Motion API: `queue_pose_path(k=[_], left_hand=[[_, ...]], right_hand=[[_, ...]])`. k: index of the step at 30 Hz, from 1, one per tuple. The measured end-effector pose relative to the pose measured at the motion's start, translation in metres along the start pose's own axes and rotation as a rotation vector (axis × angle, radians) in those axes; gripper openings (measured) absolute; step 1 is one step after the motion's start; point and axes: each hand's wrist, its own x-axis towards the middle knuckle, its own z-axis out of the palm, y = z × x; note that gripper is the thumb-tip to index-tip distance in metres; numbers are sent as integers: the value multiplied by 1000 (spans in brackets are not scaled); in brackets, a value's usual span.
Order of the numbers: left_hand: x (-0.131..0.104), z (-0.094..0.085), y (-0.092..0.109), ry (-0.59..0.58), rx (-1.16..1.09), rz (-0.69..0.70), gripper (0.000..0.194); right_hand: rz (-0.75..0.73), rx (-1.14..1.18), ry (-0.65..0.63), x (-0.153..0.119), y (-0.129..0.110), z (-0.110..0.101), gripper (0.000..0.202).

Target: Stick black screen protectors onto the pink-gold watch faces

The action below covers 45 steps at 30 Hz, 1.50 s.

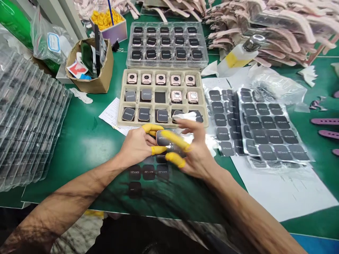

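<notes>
My left hand [140,144], with yellow finger cots, pinches a smartwatch body [161,138] whose dark face carries pale lettering. My right hand [194,148], also in yellow cots and blurred by motion, is beside the watch body with thumb and forefinger apart. Whether its fingertip touches the watch is unclear. A white tissue-like scrap [188,115] shows just beyond its other fingers; I cannot tell if they hold it. Beyond both hands lies a beige tray [122,84] of watch bodies, some pink side up, some dark, with one vacant slot. A clear film sheet with dark square stickers [148,172] lies below my hands.
Sticker sheets [275,135] lie to the right, near a pump bottle [235,58]. A clear tray [167,63] of dark watch faces sits behind. Left are stacked plastic trays [29,123] and a cardboard box [106,70]. Pink straps [265,28] are heaped at the back.
</notes>
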Motion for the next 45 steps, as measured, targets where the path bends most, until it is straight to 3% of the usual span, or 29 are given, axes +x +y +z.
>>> queue_pose_path(k=[3, 6, 9, 11, 13, 16, 18, 21, 22, 24, 27, 29, 31, 33, 35, 37, 39, 41, 43, 45], left_hand=[[1, 0, -2, -18, -175, 3, 70], [-2, 1, -3, 15, -246, 8, 69], [-1, -5, 1, 106, -383, 79, 69], [10, -15, 7, 196, -404, 175, 67], [34, -26, 20, 264, -210, 292, 64], [84, -40, 44, 293, 399, 472, 57], [113, -42, 60, 287, 735, 461, 54], [133, -35, 77, 250, 1058, 286, 53], [135, -30, 82, 264, 1125, 279, 52], [136, -17, 92, 274, 1222, 392, 43], [144, 6, 106, 73, 1389, 501, 29], [155, 17, 113, -92, 1487, 460, 22], [164, 21, 115, -159, 1526, 446, 17], [168, 18, 111, -186, 1433, 499, 15], [163, 11, 101, -172, 1273, 551, 12], [145, 4, 87, -67, 1027, 581, 8], [114, 1, 69, 64, 798, 578, 17], [76, 1, 50, 88, 635, 539, 29], [39, 1, 33, -31, 175, 344, 30], [13, -1, 22, -158, -67, 162, 36]], right_hand=[[-132, -251, -143, 1, 0, -5, 40], [-78, -483, -5, 2, -3, -4, 36], [-49, -351, 107, 0, -10, 8, 32], [-114, -232, 11, -3, -15, 19, 34], [-200, -218, -127, -5, -20, 27, 35], [-234, -248, -183, -7, -22, 27, 33], [-202, -255, -101, -4, -21, 21, 32], [-85, -317, 124, 8, -13, 13, 35], [-23, -345, 195, 14, -8, 12, 35], [107, -403, 282, 25, 4, 10, 28], [212, -461, 292, 34, 17, 5, 17], [118, -441, 202, 31, 18, -2, 16], [-57, -409, 28, 23, 13, -9, 12], [-183, -432, -117, 14, 6, -15, 10], [-209, -470, -90, 10, 0, -17, 10], [-177, -411, 117, 12, -2, -19, 11], [-101, -261, 354, 16, 0, -21, 20], [-56, -92, 444, 21, 4, -24, 30], [-116, 28, 334, 23, 8, -27, 36], [-219, 88, 157, 22, 11, -26, 33]])
